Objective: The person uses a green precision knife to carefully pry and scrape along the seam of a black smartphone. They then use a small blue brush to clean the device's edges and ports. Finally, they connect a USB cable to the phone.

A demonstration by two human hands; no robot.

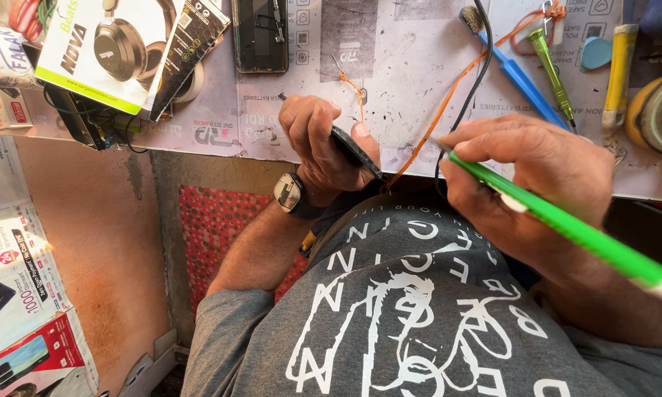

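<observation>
The slim dark device point(354, 151) sits edge-on in the left hand point(318, 143), just above the near edge of the work mat point(412, 66) and close to the person's chest. The left hand is closed around it: fingers curl over the top, and the thumb presses against its side. A wristwatch point(290, 194) is on that wrist.

The right hand point(537, 173) is closed around a green tool point(566, 224) with a white end; its tip lies near the device, but contact cannot be confirmed. An orange wire point(448, 95) and a black cable point(478, 73) run across the mat between the hands.

Farther out on the mat lie a blue-handled brush point(518, 73), a green screwdriver point(551, 66), an opened phone point(260, 35) and a headphone box point(107, 48).
</observation>
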